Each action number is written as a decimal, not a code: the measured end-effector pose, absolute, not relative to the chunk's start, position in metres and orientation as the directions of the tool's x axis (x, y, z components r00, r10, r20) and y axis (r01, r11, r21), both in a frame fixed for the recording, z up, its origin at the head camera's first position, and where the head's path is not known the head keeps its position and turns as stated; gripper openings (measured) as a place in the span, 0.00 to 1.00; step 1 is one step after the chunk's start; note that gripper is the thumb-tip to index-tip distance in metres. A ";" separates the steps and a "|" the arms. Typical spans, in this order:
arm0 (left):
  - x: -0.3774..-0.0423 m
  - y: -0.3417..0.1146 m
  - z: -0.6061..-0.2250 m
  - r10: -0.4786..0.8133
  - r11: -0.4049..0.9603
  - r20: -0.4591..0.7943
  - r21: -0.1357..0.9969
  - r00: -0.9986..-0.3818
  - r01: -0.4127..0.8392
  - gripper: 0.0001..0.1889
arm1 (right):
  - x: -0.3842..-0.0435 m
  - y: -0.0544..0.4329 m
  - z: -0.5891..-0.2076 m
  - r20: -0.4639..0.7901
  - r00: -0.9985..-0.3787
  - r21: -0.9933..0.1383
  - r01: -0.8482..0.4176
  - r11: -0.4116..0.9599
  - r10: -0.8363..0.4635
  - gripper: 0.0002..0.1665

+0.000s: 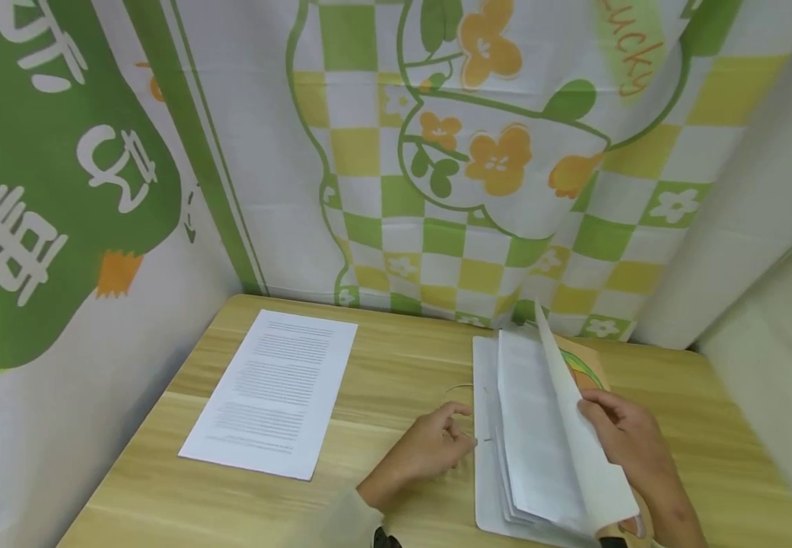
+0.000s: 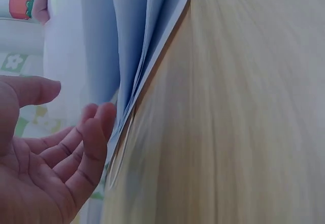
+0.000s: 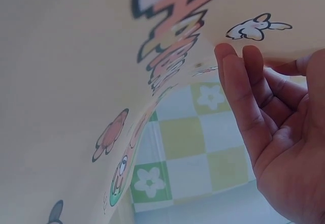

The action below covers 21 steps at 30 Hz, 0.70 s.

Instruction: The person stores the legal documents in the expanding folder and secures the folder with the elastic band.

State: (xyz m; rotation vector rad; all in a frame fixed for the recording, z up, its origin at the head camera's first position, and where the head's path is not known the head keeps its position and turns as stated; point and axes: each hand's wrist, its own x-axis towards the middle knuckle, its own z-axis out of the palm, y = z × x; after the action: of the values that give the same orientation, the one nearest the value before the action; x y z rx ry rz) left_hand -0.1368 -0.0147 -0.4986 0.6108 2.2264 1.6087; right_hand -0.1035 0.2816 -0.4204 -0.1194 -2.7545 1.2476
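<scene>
The folder (image 1: 487, 479) lies on the table's (image 1: 396, 365) right side, its long axis running away from me toward the curtain (image 1: 402, 190). My right hand (image 1: 630, 438) pinches its raised cover (image 1: 594, 468); my left hand (image 1: 433, 443), loosely curled, holds nothing beside its left edge.

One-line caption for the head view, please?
Right hand holds open a folder, left hand beside its edge, printed sheet farther left.
</scene>
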 end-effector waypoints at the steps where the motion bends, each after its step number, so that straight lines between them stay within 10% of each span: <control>1: -0.136 -0.020 -0.498 0.521 0.292 0.009 0.938 -0.854 0.188 0.26 | -0.102 0.283 -0.420 0.074 -0.990 -0.755 0.024 0.655 0.121 0.26; 12: -0.131 -0.123 -0.482 0.381 0.549 0.121 0.768 -0.917 0.329 0.23 | -0.102 0.283 -0.422 0.082 -0.987 -0.770 0.023 0.637 0.135 0.25; 21: -0.121 -0.187 -0.472 0.158 0.715 0.096 0.675 -0.983 0.181 0.25 | -0.102 0.282 -0.422 0.073 -0.990 -0.764 0.022 0.645 0.121 0.26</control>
State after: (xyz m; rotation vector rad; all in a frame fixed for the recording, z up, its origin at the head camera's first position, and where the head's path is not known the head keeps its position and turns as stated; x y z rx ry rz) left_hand -0.1206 -0.1866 -0.4723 0.2900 2.9385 1.1617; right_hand -0.1017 0.2822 -0.4220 -0.1196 -2.7411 1.2715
